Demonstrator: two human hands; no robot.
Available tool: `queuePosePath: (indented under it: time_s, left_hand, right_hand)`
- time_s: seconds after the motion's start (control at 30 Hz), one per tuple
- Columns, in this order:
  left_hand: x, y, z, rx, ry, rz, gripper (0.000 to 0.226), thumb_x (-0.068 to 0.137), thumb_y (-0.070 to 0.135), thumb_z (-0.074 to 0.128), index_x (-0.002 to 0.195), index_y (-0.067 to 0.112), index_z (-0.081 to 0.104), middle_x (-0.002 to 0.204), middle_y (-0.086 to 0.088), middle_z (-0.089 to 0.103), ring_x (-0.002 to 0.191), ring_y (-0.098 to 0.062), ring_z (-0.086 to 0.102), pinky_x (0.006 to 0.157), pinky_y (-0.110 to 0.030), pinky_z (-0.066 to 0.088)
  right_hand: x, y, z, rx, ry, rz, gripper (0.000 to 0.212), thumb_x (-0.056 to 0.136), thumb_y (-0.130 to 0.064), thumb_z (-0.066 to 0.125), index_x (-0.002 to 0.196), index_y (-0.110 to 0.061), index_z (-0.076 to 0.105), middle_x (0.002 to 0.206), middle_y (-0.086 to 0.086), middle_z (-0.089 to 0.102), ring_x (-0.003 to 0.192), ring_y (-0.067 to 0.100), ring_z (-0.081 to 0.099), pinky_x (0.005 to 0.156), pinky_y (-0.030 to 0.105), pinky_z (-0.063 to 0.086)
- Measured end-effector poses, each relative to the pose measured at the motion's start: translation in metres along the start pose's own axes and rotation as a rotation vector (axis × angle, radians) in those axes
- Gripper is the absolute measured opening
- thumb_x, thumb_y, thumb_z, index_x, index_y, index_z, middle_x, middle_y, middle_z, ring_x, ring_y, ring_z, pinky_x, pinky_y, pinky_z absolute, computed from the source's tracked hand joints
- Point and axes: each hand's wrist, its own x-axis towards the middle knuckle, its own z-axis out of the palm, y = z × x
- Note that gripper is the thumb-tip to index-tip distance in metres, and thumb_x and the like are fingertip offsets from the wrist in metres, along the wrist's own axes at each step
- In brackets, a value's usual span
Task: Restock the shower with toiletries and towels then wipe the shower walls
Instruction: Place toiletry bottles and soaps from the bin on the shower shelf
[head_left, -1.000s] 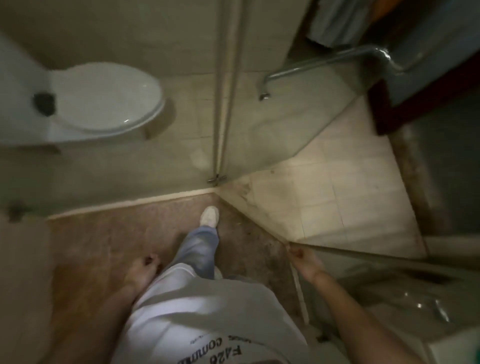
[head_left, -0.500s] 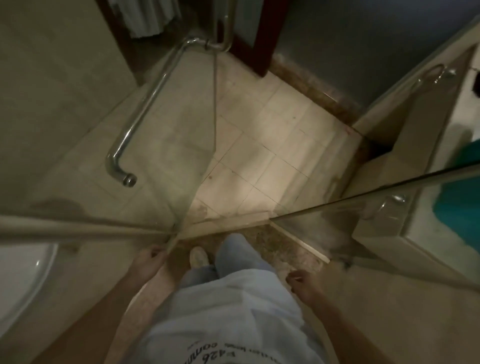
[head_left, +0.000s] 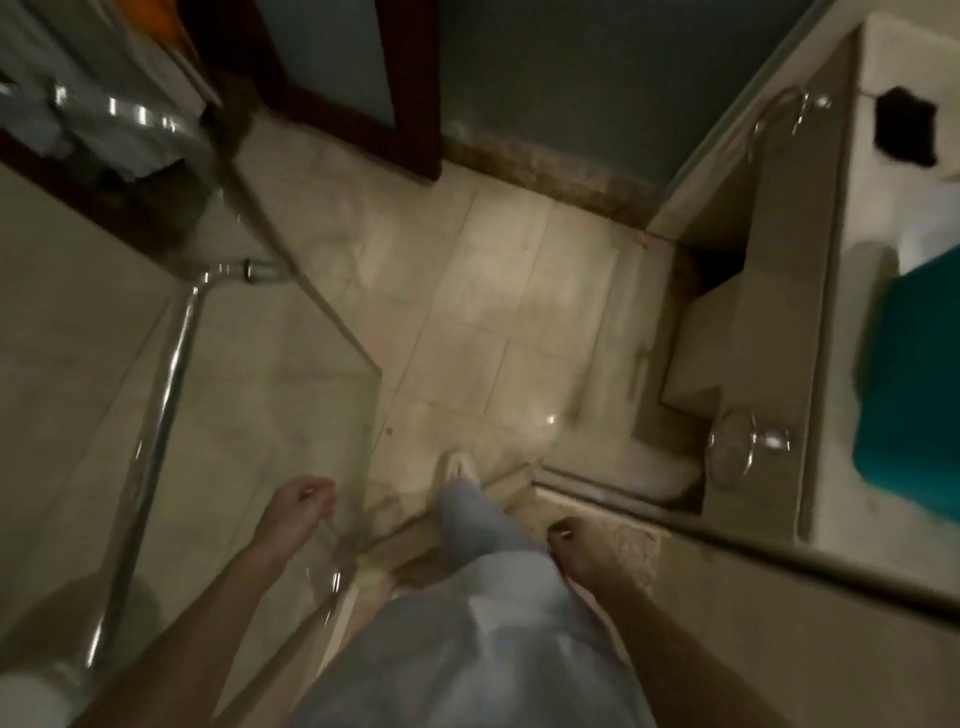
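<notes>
Shower door (head_left: 260, 389), glass, stands beside the left hand (head_left: 298, 512); both it and the right hand (head_left: 574, 551) show loosely curled fingers, holding nothing.

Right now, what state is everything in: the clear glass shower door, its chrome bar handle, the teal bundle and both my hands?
Clear glass shower door, swung open.
Chrome bar handle, no hand on it.
Teal bundle, resting on the beige counter.
Left hand, loosely curled, holding nothing.
Right hand, loosely curled, holding nothing.
</notes>
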Motion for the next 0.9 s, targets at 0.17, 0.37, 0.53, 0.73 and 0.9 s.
queuePosePath:
  time_s: [0.17, 0.37, 0.53, 0.73, 0.9]
  left_hand:
    - [0.015, 0.049, -0.003, 0.054, -0.032, -0.054, 0.016, 0.100, 0.012, 0.057, 0.111, 0.006, 0.067, 0.106, -0.018, 0.072, 0.087, -0.025, 0.067, 0.069, -0.028, 0.046]
    - [0.039, 0.122, 0.001, 0.063, -0.043, -0.122, 0.017, 0.101, 0.010, 0.055, 0.111, 0.001, 0.066, 0.104, -0.021, 0.071, 0.087, -0.029, 0.065, 0.068, -0.028, 0.043]
    - [0.089, 0.210, 0.029, 0.156, -0.089, -0.095, 0.016, 0.100, 0.013, 0.056, 0.103, 0.004, 0.068, 0.100, -0.017, 0.072, 0.084, -0.027, 0.067, 0.069, -0.029, 0.044]
    - [0.178, 0.344, 0.083, 0.562, -0.193, 0.068, 0.016, 0.096, 0.023, 0.054, 0.092, 0.017, 0.068, 0.098, -0.009, 0.072, 0.086, -0.024, 0.066, 0.077, -0.029, 0.049]
    - [0.208, 0.489, 0.157, 0.935, -0.343, 0.447, 0.013, 0.097, 0.029, 0.058, 0.107, 0.025, 0.064, 0.102, 0.002, 0.065, 0.102, -0.023, 0.065, 0.087, -0.030, 0.051]
  right_hand:
    - [0.046, -0.095, -0.075, 0.149, 0.040, -0.029, 0.021, 0.094, -0.028, 0.064, 0.107, -0.012, 0.069, 0.103, 0.010, 0.072, 0.098, 0.027, 0.069, 0.085, 0.036, 0.055]
    - [0.094, -0.182, -0.172, 0.418, 0.097, -0.013, 0.022, 0.096, -0.022, 0.060, 0.111, -0.009, 0.067, 0.101, 0.013, 0.071, 0.095, 0.031, 0.071, 0.076, 0.037, 0.053]
    - [0.129, -0.202, -0.234, 0.520, 0.188, -0.017, 0.023, 0.098, -0.020, 0.059, 0.114, -0.006, 0.065, 0.097, 0.008, 0.068, 0.095, 0.034, 0.070, 0.071, 0.033, 0.053]
    - [0.164, -0.146, -0.279, 0.699, 0.349, 0.169, 0.028, 0.101, -0.015, 0.056, 0.121, 0.003, 0.060, 0.110, 0.022, 0.067, 0.094, 0.030, 0.066, 0.078, 0.036, 0.054]
    - [0.169, -0.087, -0.281, 0.903, 0.404, 0.396, 0.024, 0.099, -0.014, 0.058, 0.113, 0.004, 0.064, 0.089, 0.014, 0.066, 0.083, 0.030, 0.065, 0.076, 0.039, 0.050]
